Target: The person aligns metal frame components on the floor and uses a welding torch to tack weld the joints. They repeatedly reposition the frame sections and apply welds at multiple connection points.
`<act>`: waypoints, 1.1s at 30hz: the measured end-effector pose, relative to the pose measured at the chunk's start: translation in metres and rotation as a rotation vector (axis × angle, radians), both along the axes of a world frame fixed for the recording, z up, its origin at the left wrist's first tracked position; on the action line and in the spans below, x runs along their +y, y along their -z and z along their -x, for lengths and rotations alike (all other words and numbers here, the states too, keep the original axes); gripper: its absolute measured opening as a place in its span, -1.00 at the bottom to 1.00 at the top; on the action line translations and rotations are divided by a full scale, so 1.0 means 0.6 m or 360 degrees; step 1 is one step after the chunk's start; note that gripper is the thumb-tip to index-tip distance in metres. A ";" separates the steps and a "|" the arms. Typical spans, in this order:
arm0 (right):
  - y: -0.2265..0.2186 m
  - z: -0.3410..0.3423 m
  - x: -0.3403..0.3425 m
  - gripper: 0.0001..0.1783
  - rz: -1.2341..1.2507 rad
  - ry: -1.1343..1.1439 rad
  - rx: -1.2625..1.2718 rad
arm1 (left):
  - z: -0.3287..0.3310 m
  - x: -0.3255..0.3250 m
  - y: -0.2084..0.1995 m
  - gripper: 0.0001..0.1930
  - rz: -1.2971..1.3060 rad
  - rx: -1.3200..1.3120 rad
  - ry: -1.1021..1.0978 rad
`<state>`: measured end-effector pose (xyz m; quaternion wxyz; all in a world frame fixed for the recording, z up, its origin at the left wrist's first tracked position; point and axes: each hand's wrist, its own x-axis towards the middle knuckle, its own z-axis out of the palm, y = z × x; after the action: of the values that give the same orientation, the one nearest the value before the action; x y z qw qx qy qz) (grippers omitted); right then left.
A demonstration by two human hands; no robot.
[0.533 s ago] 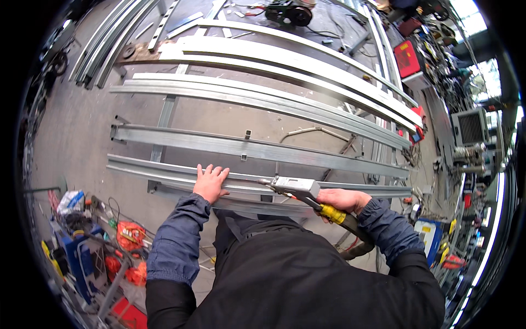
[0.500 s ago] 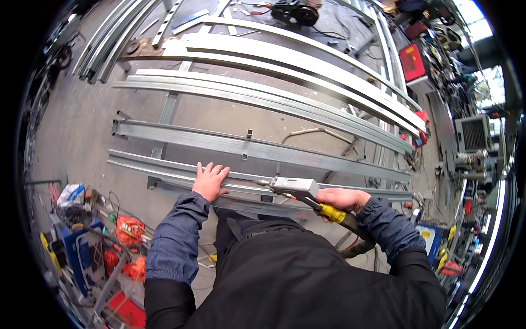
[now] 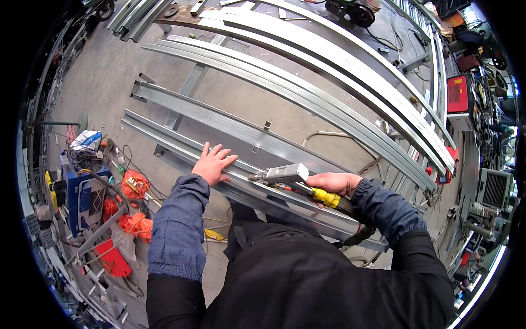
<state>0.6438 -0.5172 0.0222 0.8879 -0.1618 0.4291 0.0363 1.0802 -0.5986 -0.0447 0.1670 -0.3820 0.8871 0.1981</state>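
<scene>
My left hand (image 3: 213, 164) lies on the nearest galvanized steel channel (image 3: 164, 138), fingers spread and holding nothing. A grey, box-shaped welding gun (image 3: 285, 173) is in my right hand (image 3: 335, 185), whose fingers wrap round its rear grip. Yellow wrapping (image 3: 325, 197) covers part of the grip, and a thick dark hose (image 3: 359, 234) trails behind it. The gun's narrow metal nozzle (image 3: 255, 177) points left, at or just above the channel, a short way from my left fingers; whether it touches is unclear. Just beyond runs a wider steel beam (image 3: 208, 114).
More long steel profiles (image 3: 274, 82) lie farther off across a cross rail (image 3: 189, 88). A wheeled machine (image 3: 356, 13) stands at the back. At left are a blue machine (image 3: 82, 192), orange bags (image 3: 134, 183) and cables; at right, a red-topped box (image 3: 457, 94).
The view has turned, so the beams now slope more steeply down to the right. Both hands keep their holds, and the gun's nozzle appears slightly closer to my left hand.
</scene>
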 end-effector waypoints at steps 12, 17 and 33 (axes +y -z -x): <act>0.043 0.019 -0.013 -0.49 -0.0014 -0.0056 -0.0064 | 0.001 0.000 0.005 -0.02 -0.0007 0.0005 -0.0014; 0.059 0.025 -0.008 -0.52 0.0006 -0.0084 -0.0122 | 0.004 -0.002 -0.001 -0.02 -0.0029 -0.0005 -0.0013; 0.041 0.028 -0.007 -0.50 0.0023 -0.0099 -0.0100 | 0.009 -0.002 -0.005 -0.07 -0.0053 -0.0039 -0.0021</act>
<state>0.6273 -0.5216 -0.0022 0.8982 -0.1826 0.3959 0.0556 1.0748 -0.5995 -0.0418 0.1828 -0.3875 0.8790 0.2092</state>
